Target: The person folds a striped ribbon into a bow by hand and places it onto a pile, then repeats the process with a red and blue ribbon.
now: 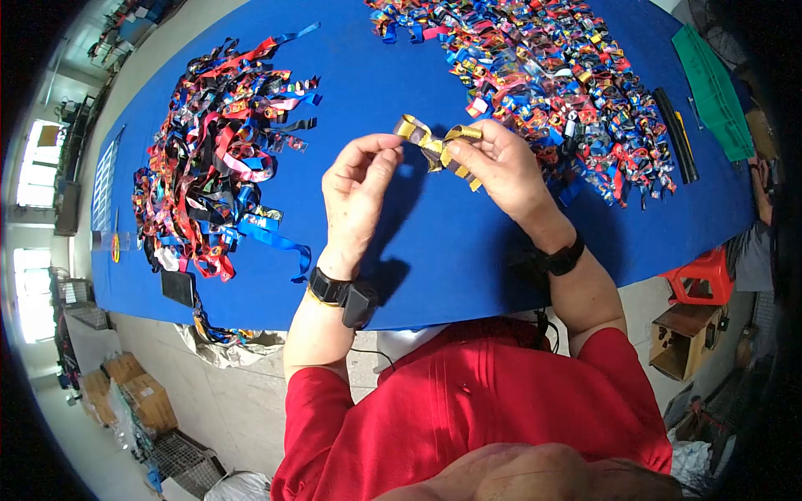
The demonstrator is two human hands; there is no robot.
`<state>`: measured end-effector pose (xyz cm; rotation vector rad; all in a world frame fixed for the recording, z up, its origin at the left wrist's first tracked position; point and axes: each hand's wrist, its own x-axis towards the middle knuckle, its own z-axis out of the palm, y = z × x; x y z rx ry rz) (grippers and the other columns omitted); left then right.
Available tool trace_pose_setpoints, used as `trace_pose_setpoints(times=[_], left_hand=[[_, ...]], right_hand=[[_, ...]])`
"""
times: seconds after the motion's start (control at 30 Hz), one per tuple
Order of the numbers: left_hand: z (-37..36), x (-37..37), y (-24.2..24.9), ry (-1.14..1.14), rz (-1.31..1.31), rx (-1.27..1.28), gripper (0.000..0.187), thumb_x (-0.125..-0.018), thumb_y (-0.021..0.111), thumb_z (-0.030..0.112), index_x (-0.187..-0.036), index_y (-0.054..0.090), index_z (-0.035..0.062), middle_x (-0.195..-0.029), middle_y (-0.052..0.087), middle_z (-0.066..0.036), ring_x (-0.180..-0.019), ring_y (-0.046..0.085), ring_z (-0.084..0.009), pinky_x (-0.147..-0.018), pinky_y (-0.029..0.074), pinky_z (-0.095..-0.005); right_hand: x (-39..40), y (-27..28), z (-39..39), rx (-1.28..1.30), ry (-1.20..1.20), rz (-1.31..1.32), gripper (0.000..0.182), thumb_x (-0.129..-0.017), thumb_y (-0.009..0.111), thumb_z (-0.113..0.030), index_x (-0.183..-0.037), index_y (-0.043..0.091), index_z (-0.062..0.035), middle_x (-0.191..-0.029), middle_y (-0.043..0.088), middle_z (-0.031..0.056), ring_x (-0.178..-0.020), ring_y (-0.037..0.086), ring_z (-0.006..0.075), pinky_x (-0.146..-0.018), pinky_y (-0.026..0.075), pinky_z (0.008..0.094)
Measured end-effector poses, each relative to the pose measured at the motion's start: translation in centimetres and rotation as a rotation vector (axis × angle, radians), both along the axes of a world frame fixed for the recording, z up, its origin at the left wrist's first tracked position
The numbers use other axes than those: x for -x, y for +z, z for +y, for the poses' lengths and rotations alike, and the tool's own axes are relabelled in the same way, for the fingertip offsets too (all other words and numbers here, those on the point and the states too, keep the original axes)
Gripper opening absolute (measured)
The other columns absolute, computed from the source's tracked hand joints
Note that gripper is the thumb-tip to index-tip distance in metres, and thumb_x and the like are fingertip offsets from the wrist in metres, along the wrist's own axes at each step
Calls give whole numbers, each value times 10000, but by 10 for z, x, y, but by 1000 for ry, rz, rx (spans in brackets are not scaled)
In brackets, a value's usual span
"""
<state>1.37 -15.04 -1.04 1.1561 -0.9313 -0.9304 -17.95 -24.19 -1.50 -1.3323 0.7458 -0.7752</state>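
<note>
A yellow-and-dark patterned ribbon [433,148], looped and crossed over itself, is held up above the blue table [351,83]. My left hand [359,190] is closed in a pinch at the left end of its loop. Thumb and fingers of my right hand [506,170] grip the ribbon near the crossing, and a short tail hangs below them. Its exact fold under my right fingers is hidden. To the left lies a heap of colourful ribbons [219,159]; rows of small bundled ribbon pieces [543,75] spread out on the right.
A green plastic tray [712,90] and a long black strip [675,135] lie at the table's right side. On the floor are a red stool [703,280], a wooden box [687,338] and cardboard boxes [138,392]. A dark flat object [177,287] sits at the left front edge.
</note>
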Motion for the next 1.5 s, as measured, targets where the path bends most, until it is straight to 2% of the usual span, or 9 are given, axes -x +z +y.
trace_pose_setpoints(times=[0.2,0.37,0.43,0.63,0.73,0.9,1.03,1.17,1.5], left_hand=[[-1,6,-5,-161,14,-57,293,-1002,616,118,-1249,637,-37,-1138,709,-97,-1035,664,-147,-961,515,-314],[-1,7,8,-314,315,-49,380,-1039,486,193,-1261,589,-98,-1158,690,-153,-1036,685,-225,-957,532,-364],[0,7,8,-322,422,-13,375,-1035,510,192,-1265,589,-94,-1170,687,-162,-1045,685,-233,-960,534,-364],[-3,3,-3,-326,369,-71,331,-1026,575,164,-1249,617,-76,-1094,718,-153,-942,712,-212,-880,564,-339],[-2,-1,-4,-334,376,-95,257,-1011,604,150,-1165,663,-47,-1028,734,-120,-882,717,-196,-844,583,-348],[-1,-1,-2,-412,246,-143,236,-1012,606,159,-1129,681,-32,-978,737,-95,-840,696,-154,-815,567,-311],[1,4,2,-466,125,-174,259,-1012,610,173,-1164,676,-27,-979,735,-79,-832,676,-123,-805,542,-270],[1,2,1,-532,75,-190,299,-1005,621,179,-1224,657,-23,-1000,731,-63,-838,669,-114,-803,539,-268],[1,6,-1,-519,88,-230,260,-1009,621,195,-1137,673,-25,-933,727,-64,-799,675,-127,-762,550,-273]], right_hand=[[-4,9,13,57,87,-116,150,-1010,613,-131,-1087,612,-1,-933,679,31,-835,633,67,-708,520,226],[-2,16,15,117,131,-142,191,-1040,546,-114,-1144,619,29,-999,678,53,-916,643,88,-828,541,253],[-1,17,15,157,116,-125,208,-1047,529,-113,-1154,630,34,-1002,680,52,-913,646,90,-833,546,256],[0,22,17,222,113,-114,208,-1044,526,-118,-1120,669,14,-952,673,21,-832,632,67,-740,540,236],[10,37,12,164,-30,68,190,-1039,538,-128,-1086,672,-1,-895,656,0,-756,584,42,-662,498,211],[8,22,-2,254,-193,-141,113,-995,634,-136,-995,662,-27,-823,613,-44,-734,539,12,-601,432,202],[6,19,1,174,4,91,181,-995,650,-165,-956,658,11,-762,622,-45,-689,569,32,-618,470,212],[6,11,3,34,162,33,174,-1005,637,-166,-973,648,4,-834,687,16,-775,652,64,-678,539,239],[6,4,0,134,153,-3,108,-977,655,-93,-922,616,-10,-818,659,-6,-736,612,37,-637,516,227]])
